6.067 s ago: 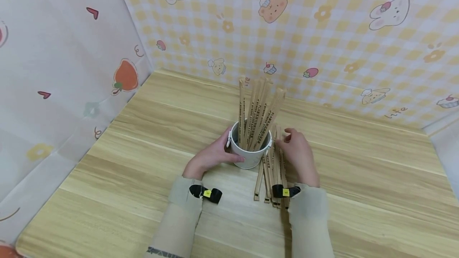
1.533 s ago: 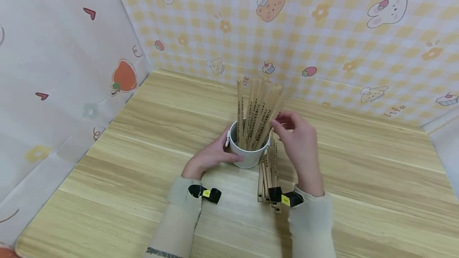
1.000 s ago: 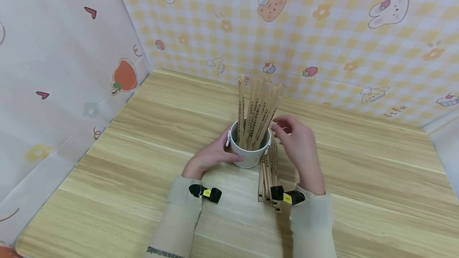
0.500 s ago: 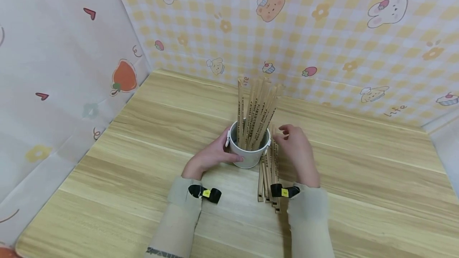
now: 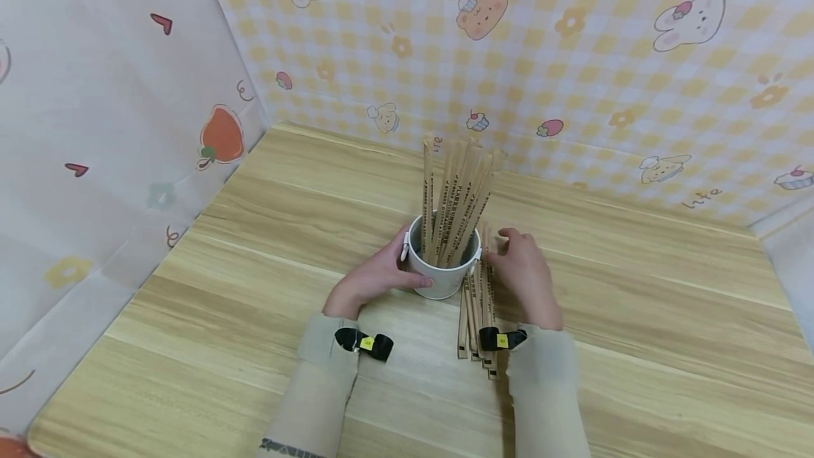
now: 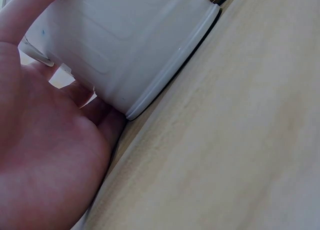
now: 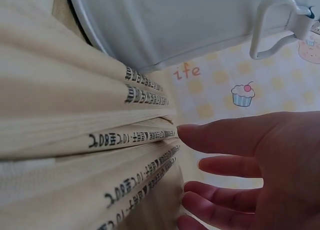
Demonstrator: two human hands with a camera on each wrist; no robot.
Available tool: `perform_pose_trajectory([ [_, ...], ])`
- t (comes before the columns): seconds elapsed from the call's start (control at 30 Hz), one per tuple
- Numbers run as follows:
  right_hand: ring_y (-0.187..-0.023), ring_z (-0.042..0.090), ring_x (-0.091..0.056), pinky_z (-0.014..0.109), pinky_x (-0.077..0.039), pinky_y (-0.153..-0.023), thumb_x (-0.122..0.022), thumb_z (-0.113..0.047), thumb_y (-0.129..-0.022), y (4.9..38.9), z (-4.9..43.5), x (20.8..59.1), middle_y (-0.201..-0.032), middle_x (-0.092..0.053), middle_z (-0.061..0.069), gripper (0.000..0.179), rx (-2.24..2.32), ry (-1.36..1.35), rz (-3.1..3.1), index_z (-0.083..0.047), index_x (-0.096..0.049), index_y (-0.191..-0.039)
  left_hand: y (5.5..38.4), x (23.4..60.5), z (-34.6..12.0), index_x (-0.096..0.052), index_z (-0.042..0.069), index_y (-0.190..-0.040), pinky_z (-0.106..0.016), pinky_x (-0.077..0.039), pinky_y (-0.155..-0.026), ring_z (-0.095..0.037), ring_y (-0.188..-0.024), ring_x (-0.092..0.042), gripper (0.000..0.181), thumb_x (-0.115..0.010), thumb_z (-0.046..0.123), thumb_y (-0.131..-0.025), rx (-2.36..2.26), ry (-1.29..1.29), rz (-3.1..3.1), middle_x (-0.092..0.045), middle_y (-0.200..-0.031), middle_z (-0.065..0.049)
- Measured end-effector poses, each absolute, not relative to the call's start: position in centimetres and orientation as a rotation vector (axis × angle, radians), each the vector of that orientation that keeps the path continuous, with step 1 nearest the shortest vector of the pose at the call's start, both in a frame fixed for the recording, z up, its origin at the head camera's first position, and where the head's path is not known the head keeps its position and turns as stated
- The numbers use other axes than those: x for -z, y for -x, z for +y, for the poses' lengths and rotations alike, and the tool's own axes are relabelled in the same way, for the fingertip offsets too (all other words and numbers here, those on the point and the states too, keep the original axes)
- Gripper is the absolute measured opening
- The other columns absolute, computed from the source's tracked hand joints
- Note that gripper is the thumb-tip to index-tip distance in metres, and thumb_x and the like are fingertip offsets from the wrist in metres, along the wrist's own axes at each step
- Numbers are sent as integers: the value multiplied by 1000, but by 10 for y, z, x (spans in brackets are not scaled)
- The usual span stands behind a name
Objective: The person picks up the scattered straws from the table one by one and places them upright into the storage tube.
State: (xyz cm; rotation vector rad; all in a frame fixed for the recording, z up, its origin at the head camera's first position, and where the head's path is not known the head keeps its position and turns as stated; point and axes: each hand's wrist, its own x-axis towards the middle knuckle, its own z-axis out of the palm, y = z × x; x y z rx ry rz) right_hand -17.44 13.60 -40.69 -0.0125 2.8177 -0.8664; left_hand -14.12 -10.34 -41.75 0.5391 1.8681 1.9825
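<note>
A small white pail [image 5: 437, 284] stands on the table, and my left hand [image 5: 380, 276] grips it, thumb across the front and fingers round the left side. In the left wrist view those fingers reach behind the pail's wall [image 6: 125, 45]. Several paper-wrapped straws [image 5: 453, 214] stand upright in the pail, fanning out above the rim. More wrapped straws [image 5: 473, 320] lie in a loose bundle just right of it. Over their far part is my right hand [image 5: 524, 276]; in the right wrist view its thumb and fingers are spread apart, fingertips close to the printed wrappers [image 7: 120, 135], holding nothing.
The pail's wire handle loop [image 7: 260, 30] sticks out on the side near my right hand. Behind the wood-grain table [image 5: 636, 316] hangs a yellow checked cloth [image 5: 572, 62] with cartoon prints. A pale cloth [image 5: 127, 76] covers the left side.
Around 1.5 s ago my right hand was at a straw in the pail; it has since let go and come down to the lying straws. My left hand has stayed on the pail.
</note>
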Motion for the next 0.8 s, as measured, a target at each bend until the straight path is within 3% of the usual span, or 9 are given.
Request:
perform_pose_trajectory([
  [0.2, -82, 27, -52, 39, -43, -67, -61, -24, -80, 174, 135, 412, -97, -55, 15, 54, 837, 47, 2846, -1, -44, -126, 141, 417, -103, -13, 25, -142, -38, -29, -100, -25, -121, -34, 99, -72, -3, -67, -1979, -533, 1884, -29, -138, -6],
  [0.47, -85, 28, -55, 42, -45, -73, -57, -20, -80, 172, 135, 413, -99, -60, 15, 40, 812, 38, 2855, 2, -53, -114, 141, 418, -103, -13, 26, -142, -38, -30, -99, -26, -120, -34, 100, -71, -3, -67, -1975, -523, 1887, -29, -138, -6],
  [0.53, -79, 26, -55, 38, -45, -67, -56, -19, -79, 171, 135, 412, -93, -61, 13, 33, 794, 16, 2863, 2, -56, -105, 141, 418, -103, -13, 26, -142, -38, -30, -99, -26, -120, -34, 100, -71, -3, -67, -1977, -523, 1885, -29, -138, -6],
  [0.67, -52, 18, -41, 28, -35, -45, -52, -12, -72, 169, 135, 411, -59, -46, 2, 9, 768, -27, 2870, -5, -55, -67, 142, 418, -103, -13, 27, -142, -38, -30, -99, -26, -120, -34, 99, -72, -3, -67, -1976, -534, 1886, -28, -138, -6],
  [0.8, -43, 15, -32, 26, -29, -38, -50, -11, -68, 167, 134, 410, -45, -32, -3, 22, 791, -58, 2847, -12, -42, -47, 142, 420, -103, -13, 27, -142, -40, -28, -100, -26, -122, -32, 99, -72, -1, -68, -1962, -547, 1902, -27, -139, -6],
])
